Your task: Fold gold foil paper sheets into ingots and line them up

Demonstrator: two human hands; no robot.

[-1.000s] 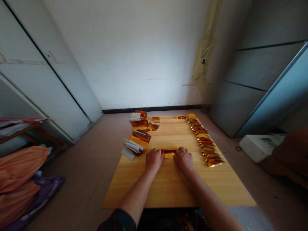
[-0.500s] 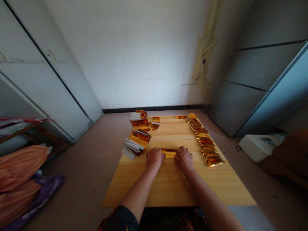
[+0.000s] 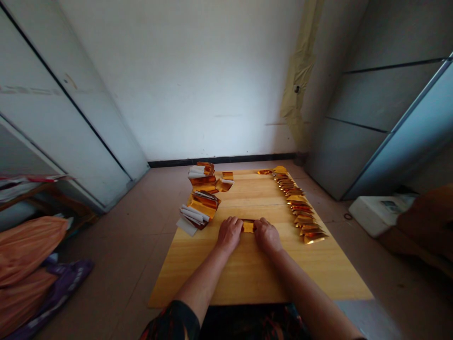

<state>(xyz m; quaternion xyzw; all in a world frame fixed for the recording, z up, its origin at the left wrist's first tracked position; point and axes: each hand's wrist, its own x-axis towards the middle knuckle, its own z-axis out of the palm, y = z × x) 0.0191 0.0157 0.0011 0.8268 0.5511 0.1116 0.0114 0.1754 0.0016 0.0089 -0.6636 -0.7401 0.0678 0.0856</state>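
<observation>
Between my two hands lies a folded piece of gold foil paper (image 3: 248, 227) on the wooden table (image 3: 255, 274). My left hand (image 3: 230, 233) is closed on its left end, and my right hand (image 3: 266, 235) is closed on its right end. Only the short middle stretch of the paper shows; the fingers cover both ends. To the left sit loose piles of gold foil sheets with white backs (image 3: 200, 208). Along the right side runs a row of folded gold foil pieces (image 3: 297, 203), overlapping one another.
Another folded gold piece (image 3: 264, 172) lies near the table's far edge. A white box (image 3: 373, 215) stands on the floor at the right. Orange cloth (image 3: 30, 250) and a purple bag (image 3: 67, 288) lie at the left. Beyond the table is a white wall (image 3: 198, 94).
My hands have drawn closer together along the gold foil paper, so less of it shows between them. The view has shifted slightly.
</observation>
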